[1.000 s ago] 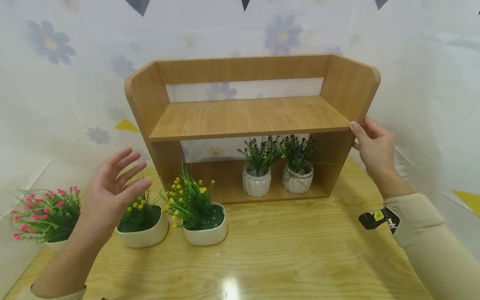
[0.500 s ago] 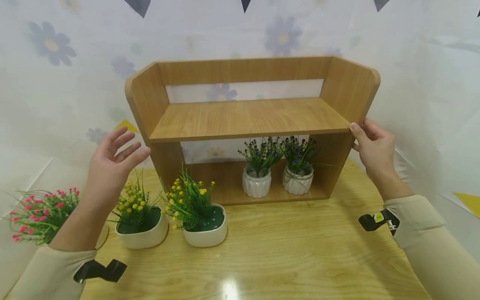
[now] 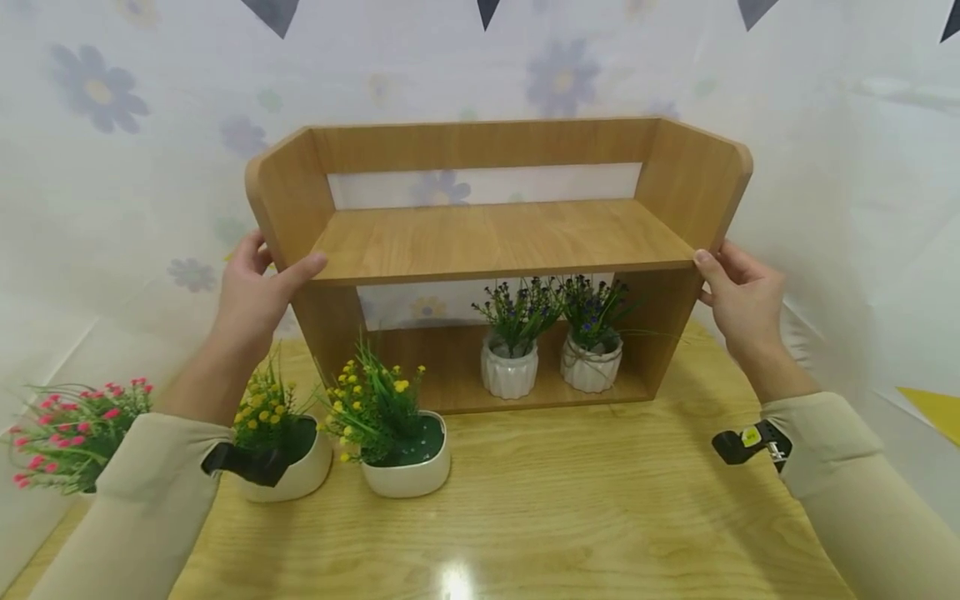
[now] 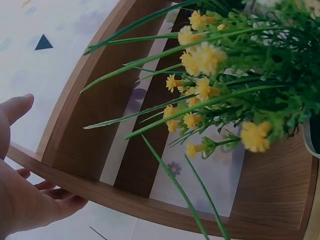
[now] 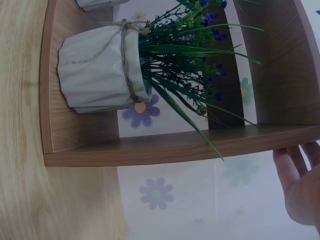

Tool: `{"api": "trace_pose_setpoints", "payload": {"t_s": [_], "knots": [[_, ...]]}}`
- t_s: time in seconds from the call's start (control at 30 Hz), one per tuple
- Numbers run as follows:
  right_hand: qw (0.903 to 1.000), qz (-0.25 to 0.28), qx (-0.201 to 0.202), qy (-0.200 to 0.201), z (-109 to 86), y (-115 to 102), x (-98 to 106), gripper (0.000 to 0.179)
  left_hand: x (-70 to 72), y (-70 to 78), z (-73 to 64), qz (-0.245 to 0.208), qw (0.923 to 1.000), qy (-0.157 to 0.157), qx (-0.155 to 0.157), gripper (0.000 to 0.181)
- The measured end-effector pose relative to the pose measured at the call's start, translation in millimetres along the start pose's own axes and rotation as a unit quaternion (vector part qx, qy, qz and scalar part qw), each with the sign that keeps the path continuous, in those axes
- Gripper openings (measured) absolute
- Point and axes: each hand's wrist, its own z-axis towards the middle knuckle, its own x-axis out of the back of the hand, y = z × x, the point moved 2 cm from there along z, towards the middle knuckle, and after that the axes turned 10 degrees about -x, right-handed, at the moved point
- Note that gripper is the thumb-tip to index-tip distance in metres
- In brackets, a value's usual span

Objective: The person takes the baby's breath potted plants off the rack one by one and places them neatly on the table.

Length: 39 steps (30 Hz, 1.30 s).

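A two-tier wooden desk shelf (image 3: 480,242) stands upright on the table. In the head view my right hand (image 3: 742,296) grips its right side panel, thumb on the front edge and fingers round the outer face. At the left side panel is my left hand (image 3: 255,292); its thumb extends across the front, overlapping the shelf board. The left wrist view shows this thumb (image 4: 17,107) straight and apart from the wood, the fingers at the panel's outer face. On the lower tier stand two white ribbed pots (image 3: 510,371) with purple-blue flowers, the right pot (image 5: 100,70) tied with twine.
Two cream pots of yellow flowers (image 3: 405,475) stand in front of the shelf's left end, close by my left forearm. A pink-flowered plant (image 3: 75,425) is at the far left, partly behind the sleeve. A patterned white cloth (image 3: 135,208) hangs behind the wooden table (image 3: 562,500).
My left hand has moved up and right, from above the flower pots to the shelf's left side panel. The right hand keeps its hold on the right panel.
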Motion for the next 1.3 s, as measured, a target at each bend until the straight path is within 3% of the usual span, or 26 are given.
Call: {"api": "trace_pose_setpoints", "payload": {"t_s": [0.33,0.63,0.9,1.13,1.3], "knots": [[0.9999,0.008,0.008,-0.006,-1.1,-1,-6,0.047,3.1,-13.3,14.2,-0.062,0.9979,-0.006,0.021,0.073],[0.9999,0.012,0.006,-0.007,0.7,0,-7,0.047,5.4,-19.0,16.1,0.024,0.9980,-0.057,0.009,0.063],[0.9997,0.026,0.006,-0.001,-3.6,3,-4,0.046,-1.4,-22.4,16.5,0.038,0.9952,-0.090,-0.004,0.059],[0.9991,-0.012,-0.022,-0.033,-6.1,-5,9,0.052,-7.5,-29.8,15.9,0.010,0.9959,-0.090,-0.002,0.060],[0.9933,-0.113,0.025,0.000,-22.1,-8,8,0.053,-5.8,-30.8,13.5,0.000,0.9959,-0.090,-0.002,0.059]]}}
